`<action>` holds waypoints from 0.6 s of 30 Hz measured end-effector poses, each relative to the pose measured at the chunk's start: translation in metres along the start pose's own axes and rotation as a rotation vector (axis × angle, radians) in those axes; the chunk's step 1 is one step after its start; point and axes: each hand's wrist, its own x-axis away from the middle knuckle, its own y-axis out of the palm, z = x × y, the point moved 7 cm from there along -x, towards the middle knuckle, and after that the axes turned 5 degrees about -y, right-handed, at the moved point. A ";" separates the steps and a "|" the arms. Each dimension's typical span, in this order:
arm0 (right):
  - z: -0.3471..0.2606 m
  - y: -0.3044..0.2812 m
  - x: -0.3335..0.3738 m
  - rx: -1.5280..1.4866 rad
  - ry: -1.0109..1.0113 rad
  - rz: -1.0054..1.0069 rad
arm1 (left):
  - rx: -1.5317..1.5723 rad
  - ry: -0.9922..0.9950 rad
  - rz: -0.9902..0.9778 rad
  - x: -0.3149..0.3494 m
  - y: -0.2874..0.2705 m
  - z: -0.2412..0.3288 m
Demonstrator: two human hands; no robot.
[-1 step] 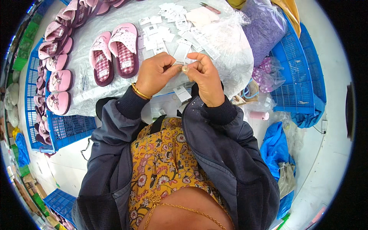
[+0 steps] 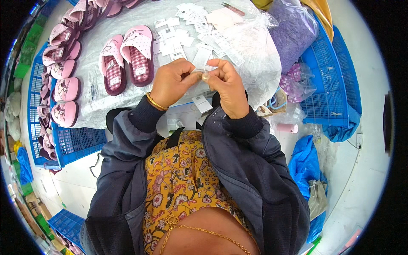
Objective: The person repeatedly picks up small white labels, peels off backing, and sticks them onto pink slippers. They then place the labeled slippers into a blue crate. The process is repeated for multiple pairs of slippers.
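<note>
My left hand (image 2: pixel 173 81) and my right hand (image 2: pixel 228 87) meet over the table's near edge, thumbs and forefingers pinched together. Between them runs a thin white string (image 2: pixel 205 67), with a white paper tag (image 2: pixel 202 56) just beyond the fingertips. Whether the string is joined to that tag is hard to make out. Another white tag (image 2: pixel 202 103) lies below my hands at the table edge. To the left of my hands rests a pair of pink slippers with checked insoles, the left slipper (image 2: pixel 113 66) and the right slipper (image 2: pixel 137 55) side by side.
Loose white tags (image 2: pixel 176 36) and a pair of snips (image 2: pixel 233 9) lie on the plastic-covered table (image 2: pixel 95 102). Pink slippers (image 2: pixel 66 89) line its left edge, above a blue crate (image 2: pixel 80 142). At right are a purple fluffy bundle (image 2: pixel 293 32) and a blue crate (image 2: pixel 325 80).
</note>
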 end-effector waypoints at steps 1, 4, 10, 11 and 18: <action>0.000 0.000 0.000 0.006 0.007 -0.002 | -0.021 0.022 0.006 0.001 0.000 0.001; 0.002 0.000 0.000 -0.009 0.001 0.003 | -0.123 0.148 0.034 0.005 -0.001 0.009; 0.008 -0.002 0.011 0.115 0.091 -0.110 | 0.277 -0.142 -0.182 0.020 0.008 -0.011; 0.013 -0.002 0.013 0.124 0.115 -0.142 | 0.401 -0.236 -0.208 0.023 0.014 -0.027; 0.025 0.006 0.019 0.375 0.124 -0.284 | 0.413 -0.324 -0.215 0.039 0.018 -0.047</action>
